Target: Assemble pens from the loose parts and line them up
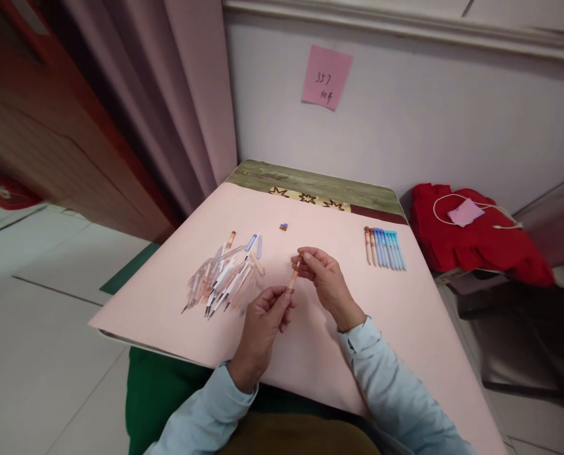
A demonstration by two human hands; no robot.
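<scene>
Above the middle of the table, my left hand (271, 308) pinches the lower end of an orange-brown pen (294, 278). My right hand (323, 278) has its thumb and fingers closed on the pen's upper end, which has a brown top. The pen is tilted, and the fingers partly cover both ends. To the left lies a loose heap of pen parts (225, 275), with white refills, dark tips and clear or tinted barrels. Over on the right, several finished-looking pens (386, 248) lie in a neat row, brown ones first, then blue and light blue.
Small blue and brown pieces (283, 227) lie beyond my hands on the pale pink table cover (329, 373). A wall with a pink note (326, 77) stands behind the table. To the right, a red cloth (480, 237) carries a white cable. A curtain (187, 95) hangs at left.
</scene>
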